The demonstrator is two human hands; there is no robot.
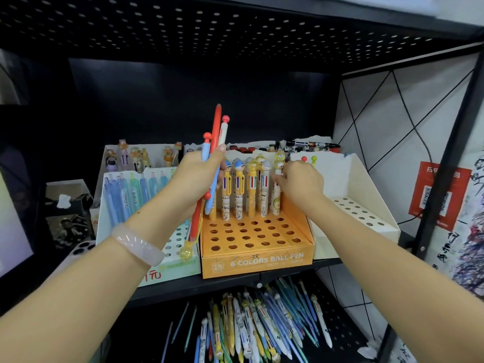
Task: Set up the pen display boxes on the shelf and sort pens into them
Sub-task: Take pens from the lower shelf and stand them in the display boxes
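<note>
Left hand (199,176) up at centre frame, fingers clamped round a bundle of pens (213,158), with a long red pen (216,127) sticking out toward twelve o'clock and a yellow charm-topped one hanging down toward six. Right hand (298,182) just beside it at three o'clock, fingers pinched on a cartoon-topped multicolour pen (277,189) standing in the back row of the orange display box (258,260), the one marked "6 COLORS BALL PEN". Five such pens stand in that back row; the holes in front are open. At nine o'clock of it, touching, a white box of blue pens (136,191); at three o'clock, a white display box (366,203) holding two ball-topped pens. All sit on the black shelf (227,284). Down at six o'clock, a loose pile of pens (262,326) on the lower shelf.
</note>
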